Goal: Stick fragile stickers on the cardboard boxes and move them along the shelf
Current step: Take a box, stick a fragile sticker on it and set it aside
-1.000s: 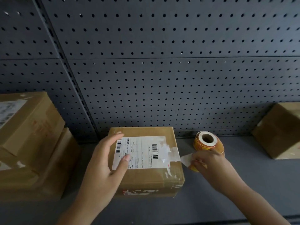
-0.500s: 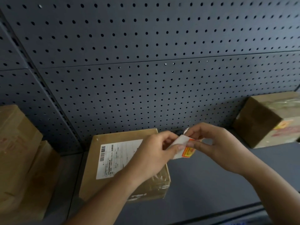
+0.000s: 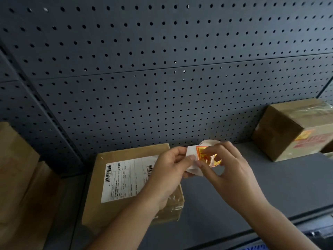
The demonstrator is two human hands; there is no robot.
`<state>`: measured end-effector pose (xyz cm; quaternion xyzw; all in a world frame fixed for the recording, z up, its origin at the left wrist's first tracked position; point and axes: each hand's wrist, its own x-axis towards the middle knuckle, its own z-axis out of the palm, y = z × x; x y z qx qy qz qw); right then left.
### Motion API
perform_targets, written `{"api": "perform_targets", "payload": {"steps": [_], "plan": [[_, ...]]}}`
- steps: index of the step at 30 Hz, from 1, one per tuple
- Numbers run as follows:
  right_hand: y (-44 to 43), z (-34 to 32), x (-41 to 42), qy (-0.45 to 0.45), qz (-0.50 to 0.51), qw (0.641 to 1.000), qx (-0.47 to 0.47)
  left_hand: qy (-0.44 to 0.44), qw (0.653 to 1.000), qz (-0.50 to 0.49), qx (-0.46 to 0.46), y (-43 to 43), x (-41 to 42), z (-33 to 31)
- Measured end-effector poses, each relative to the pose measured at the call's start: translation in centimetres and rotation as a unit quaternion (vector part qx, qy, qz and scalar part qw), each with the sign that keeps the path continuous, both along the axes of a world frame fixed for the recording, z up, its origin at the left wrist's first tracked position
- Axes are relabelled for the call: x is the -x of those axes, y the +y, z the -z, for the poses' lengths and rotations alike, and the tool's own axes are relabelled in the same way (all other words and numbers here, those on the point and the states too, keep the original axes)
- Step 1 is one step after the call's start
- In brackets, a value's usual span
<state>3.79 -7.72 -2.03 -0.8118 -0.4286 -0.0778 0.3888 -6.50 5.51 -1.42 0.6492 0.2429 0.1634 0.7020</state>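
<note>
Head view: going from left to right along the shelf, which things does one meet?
stacked cardboard boxes → labelled box → left hand → fragile sticker → right hand → already stickered box

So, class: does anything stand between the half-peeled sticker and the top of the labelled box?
Only the person's own left hand, which hangs over the right side of the box while pinching the backing paper. The right hand pinches the sticker, seemingly not yet free of that paper. Nothing else visible blocks the way.

Sticker (image 3: 200,151) now peeling off backing (image 3: 191,152).
</note>
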Motion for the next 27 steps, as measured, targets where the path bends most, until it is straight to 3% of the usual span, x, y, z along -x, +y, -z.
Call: {"api": "perform_targets", "payload": {"steps": [6, 14, 21, 27], "plan": [[0.3, 0.2, 0.4, 0.042, 0.000, 0.999, 0.000, -0.008, 1.000, 0.002, 0.014, -0.5, -0.1, 0.4], [-0.4, 0.0, 0.0, 0.071, 0.023, 0.997, 0.009, 0.001, 0.998, 0.014, -0.067, -1.1, -0.1, 0.5], [-1.5, -0.4, -1.7, 0.084, 0.070, 0.994, -0.002, 0.030, 0.996, 0.005, -0.082, -1.2, -0.1, 0.7], [-3.0, -2.2, -3.5, 0.126, 0.108, 0.984, -0.068, 0.046, 0.996, 0.013, -0.079, -1.3, 0.2, 0.4]]}}
